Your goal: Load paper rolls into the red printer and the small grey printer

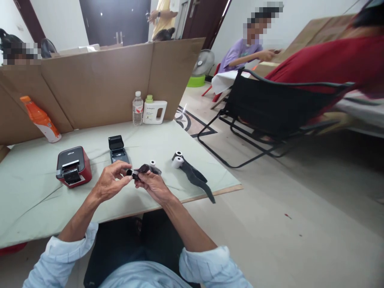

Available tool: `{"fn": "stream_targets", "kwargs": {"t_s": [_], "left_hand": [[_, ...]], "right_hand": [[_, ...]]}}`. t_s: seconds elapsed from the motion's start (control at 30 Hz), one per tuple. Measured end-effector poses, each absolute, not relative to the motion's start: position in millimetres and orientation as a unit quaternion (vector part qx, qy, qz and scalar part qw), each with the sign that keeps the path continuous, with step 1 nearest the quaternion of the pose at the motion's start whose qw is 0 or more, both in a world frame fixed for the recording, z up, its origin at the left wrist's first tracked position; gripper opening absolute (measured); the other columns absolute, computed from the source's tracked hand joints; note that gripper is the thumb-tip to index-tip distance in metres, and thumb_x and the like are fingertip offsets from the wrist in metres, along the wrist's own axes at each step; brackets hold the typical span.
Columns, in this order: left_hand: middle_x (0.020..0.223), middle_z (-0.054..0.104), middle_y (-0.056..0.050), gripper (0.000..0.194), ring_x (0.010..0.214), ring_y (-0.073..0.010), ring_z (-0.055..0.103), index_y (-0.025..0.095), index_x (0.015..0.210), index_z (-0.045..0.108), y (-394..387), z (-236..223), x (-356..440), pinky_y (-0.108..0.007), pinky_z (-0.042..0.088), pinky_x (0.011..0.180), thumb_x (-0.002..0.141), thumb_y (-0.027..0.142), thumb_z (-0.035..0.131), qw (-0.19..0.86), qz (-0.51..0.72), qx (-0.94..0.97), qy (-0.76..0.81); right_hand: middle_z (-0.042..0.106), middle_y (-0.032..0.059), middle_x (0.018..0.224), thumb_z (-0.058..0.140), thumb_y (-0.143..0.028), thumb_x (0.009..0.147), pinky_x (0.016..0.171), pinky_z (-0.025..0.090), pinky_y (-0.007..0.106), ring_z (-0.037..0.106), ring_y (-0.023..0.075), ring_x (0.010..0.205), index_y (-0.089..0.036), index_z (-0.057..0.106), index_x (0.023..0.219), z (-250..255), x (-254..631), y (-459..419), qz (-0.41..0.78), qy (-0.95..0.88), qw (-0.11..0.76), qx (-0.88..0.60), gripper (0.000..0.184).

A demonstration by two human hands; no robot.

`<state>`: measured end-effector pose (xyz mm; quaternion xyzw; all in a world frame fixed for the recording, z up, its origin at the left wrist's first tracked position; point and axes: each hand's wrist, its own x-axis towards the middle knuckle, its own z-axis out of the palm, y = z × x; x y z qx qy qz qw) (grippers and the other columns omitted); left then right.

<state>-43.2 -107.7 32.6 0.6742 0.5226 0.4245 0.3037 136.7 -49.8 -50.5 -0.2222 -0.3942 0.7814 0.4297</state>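
Above the table edge, my right hand (154, 186) pinches a small roll of black ribbon (135, 175), with dark crumpled film bunched at the fingertips. My left hand (111, 183) grips the roll's other end, its thumb and fingers closed about the round black end. Just behind my hands, a dark grey portable printer (119, 157) stands with its lid up. A small white roll (153, 163) with dark film sits right behind my right hand. Farther right are two rolls (177, 161) with white ends, and long black strips (193, 178) trail from them over the table edge.
A red and black label printer (73, 166) stands left on the green-covered table (33, 200). Along the cardboard partition (111, 84) are an orange bottle (40, 118), a clear bottle (137, 109) and a white jug (154, 112). A black folding chair (270, 104) holds a person in red; others sit nearby.
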Motion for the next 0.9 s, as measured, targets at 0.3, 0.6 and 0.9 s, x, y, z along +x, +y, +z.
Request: {"fn": "stream_targets", "kwargs": {"t_s": [0.3,0.6,0.9], "left_hand": [[0.096,0.075,-0.007,0.020,0.077,-0.0154,0.067,0.019,0.103,0.079,-117.2,29.1,-45.0,-0.027,0.055,0.068,0.087,0.018,0.068,0.232,0.353,0.723,0.547],[0.102,0.077,-0.010,0.020,0.091,-0.0221,0.070,0.021,0.101,0.080,-80.9,13.2,-81.5,-0.034,0.058,0.078,0.085,0.017,0.067,0.156,0.366,0.726,0.561],[0.105,0.077,-0.010,0.025,0.098,-0.0238,0.070,0.020,0.101,0.079,-9.4,-11.6,-121.5,-0.040,0.058,0.095,0.080,0.013,0.066,0.089,0.361,0.708,0.600]], "right_hand": [[0.076,0.0038,0.087,0.090,-0.060,0.074,0.070,0.061,0.032,0.070,0.0184,0.077,-0.022,0.081,0.099,-61.2,139.4,-52.0,0.681,-0.530,0.446,-0.239,0.046],[0.077,0.0073,0.111,0.073,-0.028,0.089,0.101,0.054,0.041,0.070,0.0250,0.107,-0.028,0.080,0.105,-60.4,109.9,-12.4,0.443,-0.700,0.512,-0.225,0.018],[0.077,0.0075,0.112,0.066,-0.010,0.084,0.105,0.052,0.045,0.067,0.0270,0.111,-0.028,0.081,0.103,-59.1,68.7,44.9,0.276,-0.782,0.502,-0.246,0.030]]}}
